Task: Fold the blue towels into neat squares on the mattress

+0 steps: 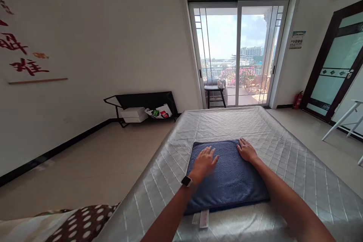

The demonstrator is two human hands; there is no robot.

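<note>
A blue fleecy cloth (229, 181) lies spread on a silver quilted mattress cover (159, 174), with white tags sticking out at its near edge. My left hand (204, 162), with a watch on the wrist, is over the upper left part of the cloth, its fingers spread and slightly blurred. At the cloth's far right corner rests my right hand (246, 150), flat with the fingers stretched out. Neither hand is gripping anything.
A black rack (144, 100) with white boxes (133, 114) stands by the left wall. Beyond the bed are sliding glass doors and a stool (214, 88). Brown dotted fabric (85, 223) lies at the lower left; white legs (340, 123) stand at the right.
</note>
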